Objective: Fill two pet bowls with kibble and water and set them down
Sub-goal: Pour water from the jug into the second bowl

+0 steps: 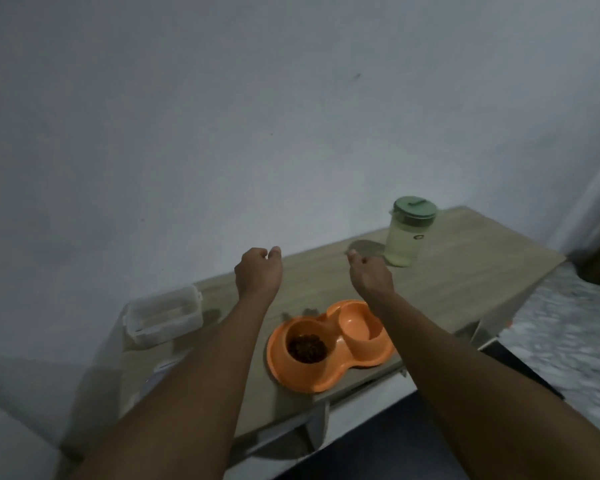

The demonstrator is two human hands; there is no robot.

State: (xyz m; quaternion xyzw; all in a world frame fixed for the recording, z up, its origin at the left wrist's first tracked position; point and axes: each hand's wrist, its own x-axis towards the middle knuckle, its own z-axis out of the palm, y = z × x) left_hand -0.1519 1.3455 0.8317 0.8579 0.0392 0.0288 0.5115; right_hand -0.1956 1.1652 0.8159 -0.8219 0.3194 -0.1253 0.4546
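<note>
Near the front edge of the wooden table (465, 278) lies the orange double bowl (293, 379), flat on the top; its left well holds brown kibble (307, 348); what the right well holds cannot be told. Left hand (258, 271) and right hand (371, 273) hang over the table beyond the bowl — fingers loosely curled, grasping nothing; right forearm crosses above the right well. Green-lidded pitcher (407, 233) stands just past the right hand; clear lidded container (163, 315) sits at far left — apart from both hands.
</note>
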